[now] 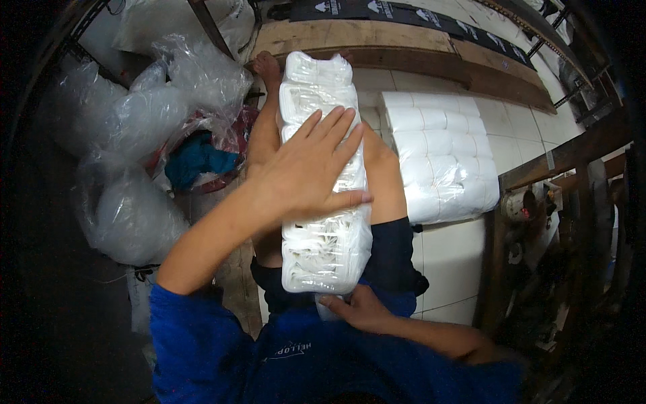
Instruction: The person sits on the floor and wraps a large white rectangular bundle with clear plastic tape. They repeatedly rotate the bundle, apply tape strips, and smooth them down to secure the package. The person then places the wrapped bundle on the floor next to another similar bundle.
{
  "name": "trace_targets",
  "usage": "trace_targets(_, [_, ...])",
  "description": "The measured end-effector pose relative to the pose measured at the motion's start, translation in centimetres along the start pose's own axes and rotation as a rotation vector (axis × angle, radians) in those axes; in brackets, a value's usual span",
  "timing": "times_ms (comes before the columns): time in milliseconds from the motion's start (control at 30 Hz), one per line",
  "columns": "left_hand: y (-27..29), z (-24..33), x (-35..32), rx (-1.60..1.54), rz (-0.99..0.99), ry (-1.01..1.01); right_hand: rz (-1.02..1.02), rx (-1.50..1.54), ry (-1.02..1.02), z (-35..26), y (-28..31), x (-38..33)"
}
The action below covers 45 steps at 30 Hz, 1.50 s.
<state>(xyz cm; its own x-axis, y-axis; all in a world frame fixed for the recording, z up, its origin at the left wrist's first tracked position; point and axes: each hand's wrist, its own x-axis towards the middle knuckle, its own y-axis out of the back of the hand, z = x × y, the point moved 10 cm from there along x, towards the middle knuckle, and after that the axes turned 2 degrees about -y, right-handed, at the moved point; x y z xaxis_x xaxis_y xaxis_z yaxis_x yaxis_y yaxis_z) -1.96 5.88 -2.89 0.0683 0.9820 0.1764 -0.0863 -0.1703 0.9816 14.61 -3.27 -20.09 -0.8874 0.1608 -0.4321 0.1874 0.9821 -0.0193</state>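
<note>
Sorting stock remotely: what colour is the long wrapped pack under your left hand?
White, in clear plastic wrap: the long pack under the left hand, head view.

glossy plastic pack (pixel 323 202) – white, wooden plank (pixel 404 47)

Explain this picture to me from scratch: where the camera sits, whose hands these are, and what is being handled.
The camera is worn on a person's head and looks down, so the edges bend. No machine here: both bare hands belong to that seated person. The left hand lies flat on top of a long clear bag of stacked white pieces resting along the legs. The right hand holds the bag's near end. On the tiled floor to the right lies another white pack; to the left are puffy clear plastic bags.
</note>
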Motion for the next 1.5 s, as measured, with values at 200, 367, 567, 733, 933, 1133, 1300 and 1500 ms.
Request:
trace_targets(200, [1.0,6.1,-4.5,-0.231,-0.073,-0.012,-0.043,0.025,-0.017,0.1,-0.4,0.1])
trace_targets(367, [1.6,7.7,-7.6,-0.354,0.031,-0.047,-0.078,0.032,-0.078,0.5,-0.4,-0.1])
trace_targets(567, [-6.8,3.6,-17.8,-1.251,0.948,0.37,-0.208,-0.367,0.062,-4.6,2.5,-1.3])
trace_targets(733, [-8.0,4.4,-14.4,-1.683,0.908,0.413,0.193,-0.091,0.38,-9.0,11.1,-1.6])
trace_targets(933, [-7.9,4.5,-15.5,-1.204,0.9,0.23,0.216,-0.094,0.69,-8.4,7.5,3.0])
trace_targets(1133, [-7.8,4.5,-16.1,-1.026,0.946,0.006,0.285,-0.031,0.77,-5.8,7.4,4.6])
trace_targets(1300, [-8.7,4.4,-16.5,-1.052,0.878,0.055,0.275,-0.105,0.839,-7.3,7.0,3.4])
trace_targets(1500, [-11.4,4.2,-15.9,-1.272,0.82,0.165,0.341,-0.238,1.023,-7.8,6.7,2.4])
